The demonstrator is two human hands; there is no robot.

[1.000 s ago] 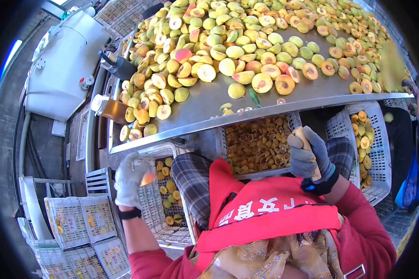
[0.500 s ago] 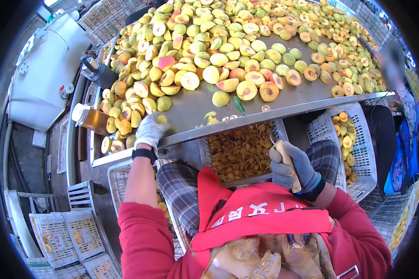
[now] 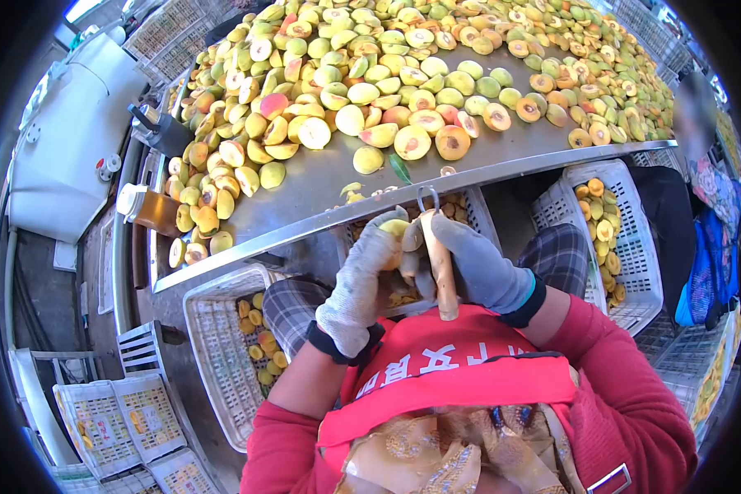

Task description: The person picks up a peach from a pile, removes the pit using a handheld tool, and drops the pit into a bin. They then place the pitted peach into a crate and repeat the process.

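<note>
My left hand, in a whitish work glove, is closed around a yellow-green peach half, mostly hidden by the fingers. My right hand, in a grey glove, grips the wooden handle of a pitting knife whose curved metal loop points toward the table. Both hands are close together over my lap, just in front of the table edge. Beyond them, many cut peach halves are heaped on the metal table. A green leaf and small scraps lie near its edge.
Below my hands is a crate of brownish pits or scraps. White crates with peach halves stand at left and right. A jar of amber liquid and a dark container are at the table's left. Another person is at right.
My left hand has come from the table edge down to my lap, now holding a peach half. My right hand has risen inward with the pitting knife, its loop now beside the left hand.
</note>
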